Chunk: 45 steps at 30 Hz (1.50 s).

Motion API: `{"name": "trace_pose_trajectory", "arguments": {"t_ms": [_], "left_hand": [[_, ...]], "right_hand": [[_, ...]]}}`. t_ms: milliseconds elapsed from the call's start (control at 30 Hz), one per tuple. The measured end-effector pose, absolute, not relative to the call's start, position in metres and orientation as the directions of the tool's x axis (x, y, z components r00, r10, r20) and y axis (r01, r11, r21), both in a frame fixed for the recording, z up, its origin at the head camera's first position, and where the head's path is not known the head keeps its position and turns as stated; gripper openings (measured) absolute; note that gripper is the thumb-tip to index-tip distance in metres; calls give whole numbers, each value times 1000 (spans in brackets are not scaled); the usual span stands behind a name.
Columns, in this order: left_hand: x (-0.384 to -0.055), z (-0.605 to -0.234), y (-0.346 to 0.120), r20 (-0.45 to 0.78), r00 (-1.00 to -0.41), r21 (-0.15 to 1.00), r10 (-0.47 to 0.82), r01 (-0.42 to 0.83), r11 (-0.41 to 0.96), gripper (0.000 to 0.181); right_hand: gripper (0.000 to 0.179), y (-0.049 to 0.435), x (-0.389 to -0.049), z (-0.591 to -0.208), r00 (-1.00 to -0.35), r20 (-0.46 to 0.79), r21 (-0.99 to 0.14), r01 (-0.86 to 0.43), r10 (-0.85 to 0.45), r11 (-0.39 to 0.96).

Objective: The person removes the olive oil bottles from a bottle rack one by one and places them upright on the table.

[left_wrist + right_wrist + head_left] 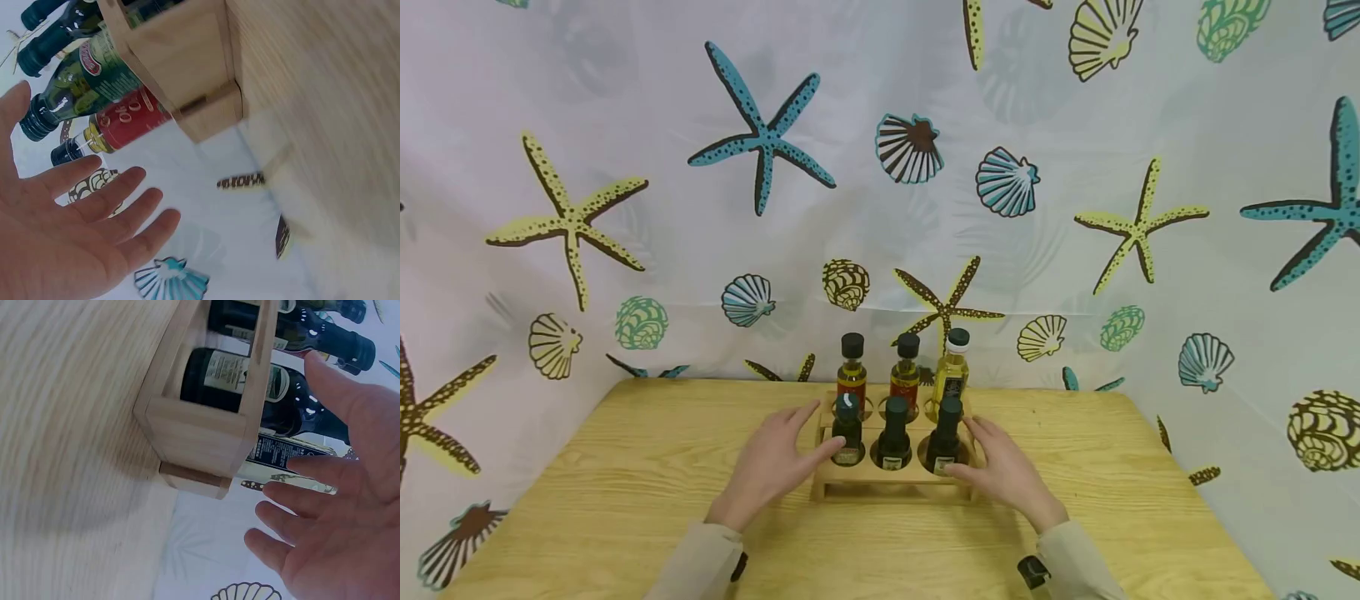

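A two-tier wooden rack (895, 492) stands on the table with several bottles in its round holes. The front row holds three dark green bottles (894, 433). Behind them are two bottles with red labels (852, 383) and a pale yellow bottle (953, 375) with a white-ringed cap. My left hand (778, 458) is at the rack's left end, fingers spread, thumb by the front left bottle. At the right end, my right hand (1007, 471) has its thumb near the front right bottle. In the wrist views, the left palm (56, 244) and right palm (350, 531) hold nothing; contact is unclear.
The rack sits toward the back of the wooden table (662, 467). A white cloth (850, 233) printed with starfish and shells hangs behind the table and along both sides.
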State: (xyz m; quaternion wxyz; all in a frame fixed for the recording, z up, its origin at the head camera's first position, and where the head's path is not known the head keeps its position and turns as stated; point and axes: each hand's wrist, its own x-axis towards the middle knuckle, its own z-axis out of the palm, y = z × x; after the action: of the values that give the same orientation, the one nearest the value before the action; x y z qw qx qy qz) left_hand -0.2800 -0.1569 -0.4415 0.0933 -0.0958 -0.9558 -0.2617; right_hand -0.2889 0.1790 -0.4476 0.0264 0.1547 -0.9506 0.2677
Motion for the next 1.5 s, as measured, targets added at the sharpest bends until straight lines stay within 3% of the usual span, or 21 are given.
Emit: {"name": "trace_pose_trajectory", "arguments": {"t_ms": [167, 333, 433, 833, 1167, 1500], "left_hand": [[-282, -444, -156, 147, -981, 669, 128, 194, 717, 88], [-285, -449, -154, 151, -980, 748, 130, 199, 634, 81], [-288, -449, -153, 153, -981, 794, 119, 194, 576, 75], [-302, -458, -151, 177, -978, 891, 110, 206, 405, 62], [-308, -460, -146, 130, -982, 952, 136, 162, 261, 65], [-314, -465, -143, 134, -972, 953, 195, 181, 244, 61]], "right_hand": [[75, 182, -290, -452, -963, 126, -699, -256, -238, 667], [64, 187, -291, -458, -981, 70, -871, -148, -180, 469], [62, 190, -291, -459, -985, 33, -914, -97, -167, 394], [56, 202, -293, -469, -977, -121, -951, 64, -174, 302], [59, 210, -298, -477, -955, -186, -973, 146, -231, 180], [54, 208, -300, -475, -943, -237, -961, 192, -236, 197]]}}
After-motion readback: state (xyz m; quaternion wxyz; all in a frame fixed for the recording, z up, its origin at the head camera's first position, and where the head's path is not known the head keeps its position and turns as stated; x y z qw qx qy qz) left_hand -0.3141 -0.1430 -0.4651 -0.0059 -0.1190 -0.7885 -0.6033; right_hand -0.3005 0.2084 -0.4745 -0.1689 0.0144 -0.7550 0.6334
